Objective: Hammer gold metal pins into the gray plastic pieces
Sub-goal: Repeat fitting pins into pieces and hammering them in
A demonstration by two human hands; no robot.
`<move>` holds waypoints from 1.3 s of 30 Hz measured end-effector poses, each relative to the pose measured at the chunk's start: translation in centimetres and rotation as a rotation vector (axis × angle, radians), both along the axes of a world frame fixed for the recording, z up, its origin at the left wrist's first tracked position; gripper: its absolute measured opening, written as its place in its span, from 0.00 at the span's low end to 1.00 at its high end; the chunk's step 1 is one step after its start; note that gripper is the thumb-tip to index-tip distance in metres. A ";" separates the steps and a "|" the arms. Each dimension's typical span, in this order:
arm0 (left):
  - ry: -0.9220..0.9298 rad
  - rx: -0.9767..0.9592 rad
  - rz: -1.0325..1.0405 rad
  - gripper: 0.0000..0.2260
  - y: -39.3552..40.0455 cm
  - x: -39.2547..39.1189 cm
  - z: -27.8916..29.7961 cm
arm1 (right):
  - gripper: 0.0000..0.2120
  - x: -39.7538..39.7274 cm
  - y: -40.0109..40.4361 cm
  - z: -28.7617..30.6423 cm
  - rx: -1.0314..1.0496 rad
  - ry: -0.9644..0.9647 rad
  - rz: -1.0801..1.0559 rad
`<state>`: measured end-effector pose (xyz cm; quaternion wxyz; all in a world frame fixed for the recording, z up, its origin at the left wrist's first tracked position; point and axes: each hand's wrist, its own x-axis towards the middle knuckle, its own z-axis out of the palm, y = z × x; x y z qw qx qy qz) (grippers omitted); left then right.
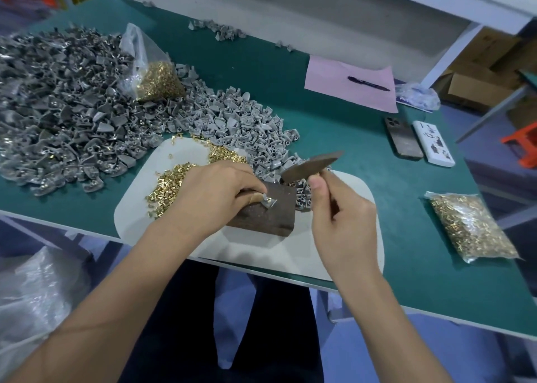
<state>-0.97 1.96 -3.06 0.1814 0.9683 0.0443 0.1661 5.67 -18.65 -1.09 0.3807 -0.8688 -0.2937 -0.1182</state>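
Head view only. Left hand (213, 192), at centre, pinching a gray plastic piece (268, 203) against the top of a dark wooden block (263, 212); gold pin (269, 199) standing in that piece, head proud, so judged not yet driven home. Right hand (337, 208), at four o'clock of the block, curled round the handle of a small hammer (312, 164), blurred head raised at one o'clock of the piece and clear of it.

Progress: hard to read. Darker heap of gray pieces (58, 103) at ten o'clock with flecks of gold, probably finished; paler heap (238, 124) at twelve o'clock apparently without pins, so much left. Loose pins (168, 188) spread on a white mat (334, 254) at nine o'clock of the block; opened bag of pins (158, 77) at eleven o'clock, sealed bag (470, 225) at three o'clock.

Green bench (334, 138): pink sheet (345, 83) with pen (369, 83) at one o'clock, two phones (418, 141) at two o'clock. White shelving beyond, cardboard boxes far right.
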 end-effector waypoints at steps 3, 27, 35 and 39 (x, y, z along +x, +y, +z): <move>-0.007 0.015 -0.005 0.06 0.2 0.0 0.0 | 0.13 -0.5 0.1 -0.2 -0.202 0.008 0.057; -0.009 0.062 -0.019 0.06 0.6 0.4 -0.3 | 0.14 0.3 0.2 0.4 -0.214 0.049 0.126; -0.017 0.065 -0.010 0.06 0.5 0.4 -0.3 | 0.15 -0.1 0.5 0.5 -0.226 -0.019 0.140; -0.017 0.046 0.005 0.05 0.5 0.3 -0.4 | 0.16 0.6 0.1 1.0 -0.082 -0.064 0.062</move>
